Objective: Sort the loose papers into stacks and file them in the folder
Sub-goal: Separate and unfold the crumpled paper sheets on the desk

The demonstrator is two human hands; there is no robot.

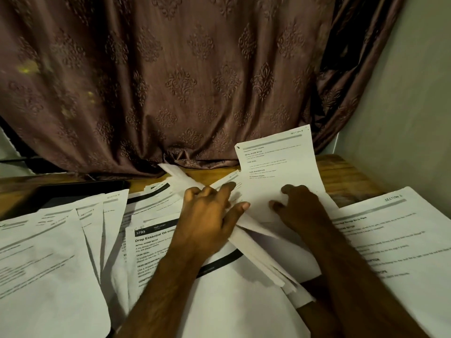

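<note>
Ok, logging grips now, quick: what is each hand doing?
Left hand: pinches the paper bundle.
Right hand: fingers curled on the raised sheet.

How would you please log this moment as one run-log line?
phase: sorting | left hand: grips fanned bundle of papers | right hand: lifts Section 8 sheet | stacks: left stack, Section 1 sheet | folder: not identifiable

Printed sheets [48,259] fan out at left on the table [351,174]. Another sheet [402,240] lies right. A curtain [183,76] hangs behind.
</note>
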